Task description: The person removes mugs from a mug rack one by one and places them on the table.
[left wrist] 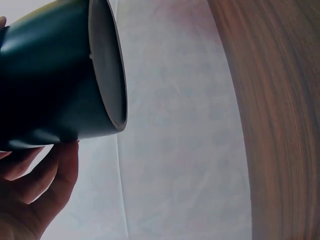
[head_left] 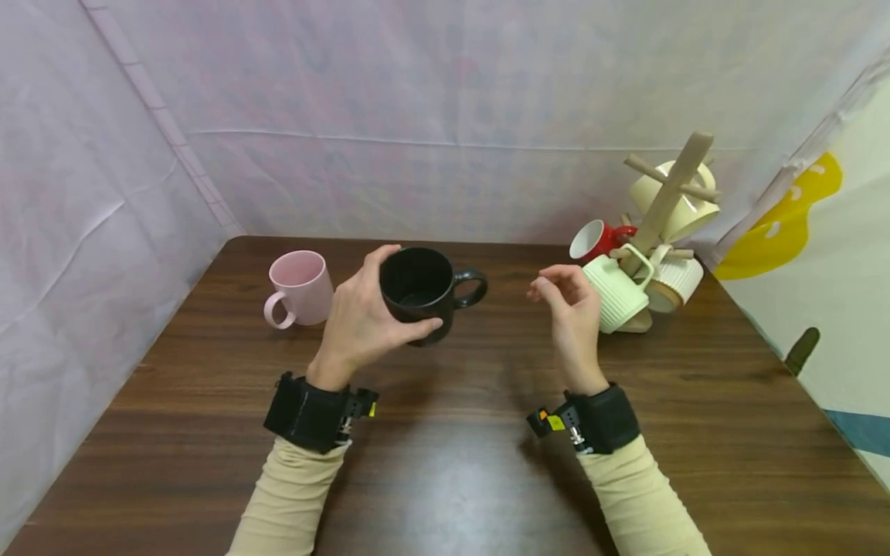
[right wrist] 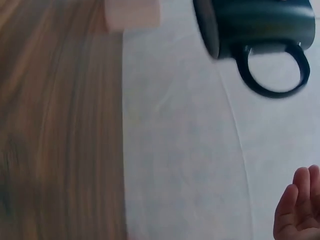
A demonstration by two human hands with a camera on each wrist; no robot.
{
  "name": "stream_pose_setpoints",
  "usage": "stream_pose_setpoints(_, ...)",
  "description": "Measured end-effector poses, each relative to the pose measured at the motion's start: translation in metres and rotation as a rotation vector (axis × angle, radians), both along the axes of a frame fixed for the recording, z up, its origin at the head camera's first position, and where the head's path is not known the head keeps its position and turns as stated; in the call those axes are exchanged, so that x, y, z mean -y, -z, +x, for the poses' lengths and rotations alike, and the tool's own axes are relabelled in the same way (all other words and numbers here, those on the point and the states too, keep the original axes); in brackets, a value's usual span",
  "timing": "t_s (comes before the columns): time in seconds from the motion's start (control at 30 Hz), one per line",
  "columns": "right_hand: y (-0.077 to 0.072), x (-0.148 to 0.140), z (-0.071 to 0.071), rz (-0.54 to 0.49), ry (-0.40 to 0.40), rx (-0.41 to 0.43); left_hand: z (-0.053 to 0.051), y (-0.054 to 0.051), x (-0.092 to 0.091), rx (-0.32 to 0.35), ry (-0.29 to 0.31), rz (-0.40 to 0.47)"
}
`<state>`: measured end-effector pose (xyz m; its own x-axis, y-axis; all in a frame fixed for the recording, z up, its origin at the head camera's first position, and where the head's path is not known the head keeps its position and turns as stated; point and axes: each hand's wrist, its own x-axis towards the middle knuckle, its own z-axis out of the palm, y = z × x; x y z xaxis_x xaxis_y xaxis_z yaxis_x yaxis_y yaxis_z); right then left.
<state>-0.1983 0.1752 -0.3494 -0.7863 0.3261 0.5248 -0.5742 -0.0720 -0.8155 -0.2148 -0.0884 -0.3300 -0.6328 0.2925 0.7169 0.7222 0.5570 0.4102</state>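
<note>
black mug held aloft over wooden table beside a loaded rack

a person's left hand (head_left: 365,313) grips a black mug (head_left: 420,289) by its body, thumb along the near side and fingers round the far side, above a dark wood-grain table (head_left: 445,401). the mug is near the middle of the head view, its mouth facing up and tilted toward the wearer, its handle (head_left: 481,287) pointing to the right. the left wrist view shows the mug's flat base clear of the tabletop.

the right hand (head_left: 575,313) is raised and empty, fingers loosely bent, the thumb close to the fingertips with a narrow gap; it is apart from the black mug's handle. in the head view it overlaps the edge of a mint-green ribbed mug (head_left: 615,297); whether the two touch cannot be told.

to the left, a pink mug (head_left: 309,289) stands upright on the table, its handle turned to the left and toward the wearer. at the right rear, a wooden mug rack (head_left: 670,193) bears a cream mug (head_left: 684,222) high up, with a red mug (head_left: 603,243), the mint-green one and a white ribbed mug (head_left: 681,276) lower down. pale cloth (head_left: 417,100) hangs behind the table, and a yellow shape (head_left: 772,239) marks the right-hand side. black wristbands (head_left: 313,413) circle both wrists, over beige sleeves (head_left: 288,494).
</note>
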Motion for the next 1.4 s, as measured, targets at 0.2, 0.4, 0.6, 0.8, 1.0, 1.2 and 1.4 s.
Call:
stream_pose_setpoints(0.2,-0.002,-0.013,0.0,0.389,0.206,-0.057,-0.001,0.001,0.0,0.028,-0.046,0.018)
stream_pose_setpoints(0.4,-0.002,-0.021,-0.001,0.599,0.261,-0.082,-0.002,0.002,0.0,0.073,-0.091,0.066)
stream_pose_setpoints(0.6,-0.003,-0.023,0.0,0.649,0.243,-0.085,-0.004,0.003,0.001,0.089,-0.136,0.094)
stream_pose_setpoints(0.8,-0.004,-0.024,0.0,0.662,0.24,-0.093,-0.008,0.006,0.002,0.133,-0.154,0.108)
stream_pose_setpoints(1.0,-0.005,-0.024,0.0,0.658,0.22,-0.087,-0.011,0.011,0.002,0.167,-0.17,0.115)
stream_pose_setpoints(1.2,-0.005,-0.023,0.0,0.654,0.205,-0.089,-0.017,0.02,0.004,0.2,-0.218,0.132)
stream_pose_setpoints(1.4,-0.005,-0.023,0.0,0.651,0.19,-0.088,-0.02,0.025,0.006,0.238,-0.279,0.133)
